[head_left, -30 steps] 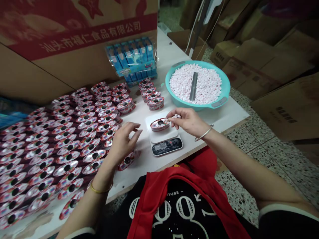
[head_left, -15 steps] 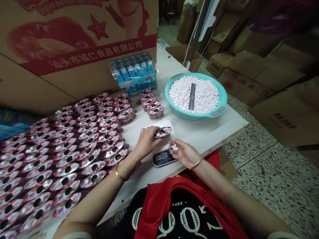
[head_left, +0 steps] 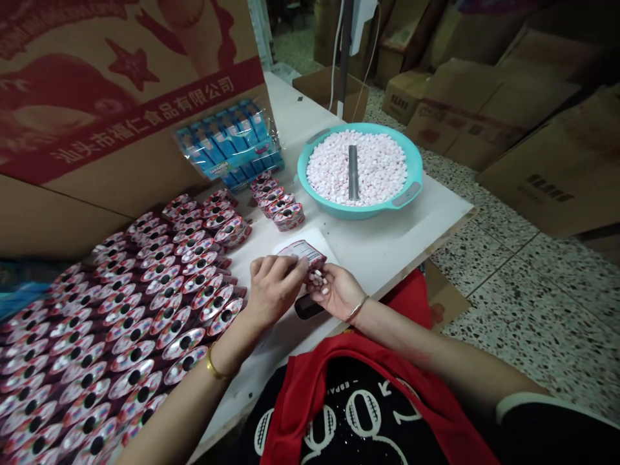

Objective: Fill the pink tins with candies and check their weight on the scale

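Observation:
My left hand grips a small red-and-silver candy tin and holds it tipped on its side above my right hand. My right hand is cupped palm up under the tin, with a few white candy tablets lying in it. Both hands hover over a small white kitchen scale, mostly hidden beneath them, at the near edge of the white table.
Several rows of matching tins cover the table's left side, with a few stacks behind the hands. A teal basin of white tablets holds a metal tube. Blue boxes in plastic lean against a big carton. Cartons stand on the floor at right.
My left hand reached over and lifted the tin off the scale, then tipped it over my right hand. My right hand turned palm up with tablets in it. The camera shifted right.

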### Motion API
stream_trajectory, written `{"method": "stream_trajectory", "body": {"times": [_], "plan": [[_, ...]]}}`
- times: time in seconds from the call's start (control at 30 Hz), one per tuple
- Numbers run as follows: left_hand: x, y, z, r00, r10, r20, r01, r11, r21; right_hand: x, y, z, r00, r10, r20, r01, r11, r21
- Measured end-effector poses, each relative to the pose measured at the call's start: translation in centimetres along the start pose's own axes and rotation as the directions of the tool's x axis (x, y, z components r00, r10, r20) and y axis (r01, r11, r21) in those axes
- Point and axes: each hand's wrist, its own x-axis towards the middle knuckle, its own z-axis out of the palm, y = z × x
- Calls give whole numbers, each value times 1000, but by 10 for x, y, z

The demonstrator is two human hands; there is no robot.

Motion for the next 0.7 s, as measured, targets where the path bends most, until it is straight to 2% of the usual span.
{"method": "stream_trajectory", "body": {"times": [0.1,0.23,0.37,0.47,0.53,0.63,0.7], "plan": [[-3,-1,4,980,-161,115,176,975,-135,-1,2,-2,999,26,-23,-26,1000,8],[-2,-2,14,912,-350,214,406,843,-351,-4,-2,-13,1000,-6,-5,6,999,-33],[2,-7,34,864,-410,291,501,759,-417,-13,-14,-28,997,-67,-26,66,997,-47],[3,-11,44,844,-416,339,529,750,-396,-23,-22,-34,994,-99,-42,98,995,-24],[2,-9,40,850,-415,323,518,771,-371,-28,-24,-36,993,-113,-35,113,994,-1],[-1,10,23,901,-364,235,428,835,-346,-36,-21,-38,993,-117,-15,118,993,23],[-3,33,11,941,-223,254,315,850,-421,-40,-18,-38,993,-112,-22,113,993,28]]}}
